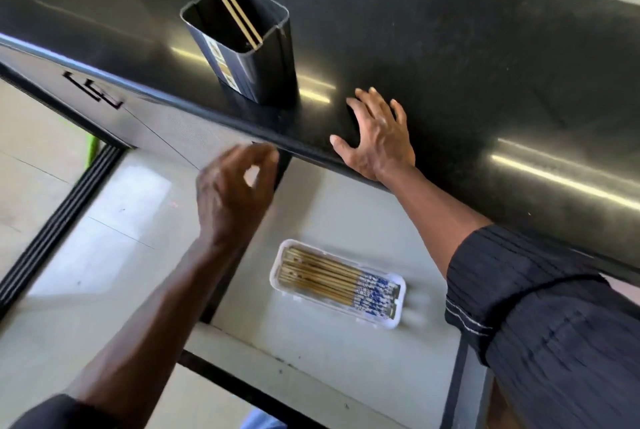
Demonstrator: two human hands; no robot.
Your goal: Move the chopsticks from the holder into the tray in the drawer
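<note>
Lying flat with fingers spread, the right hand (377,137) presses the worktop (485,64) at 4 o'clock from the holder (266,71), where two chopsticks (239,18) lean (many more fill the tray (398,322) in the drawer (322,206)), while the blurred left hand (235,189) hovers at the tray's 11 o'clock, fingers curled, whether pinching anything I cannot tell.
</note>
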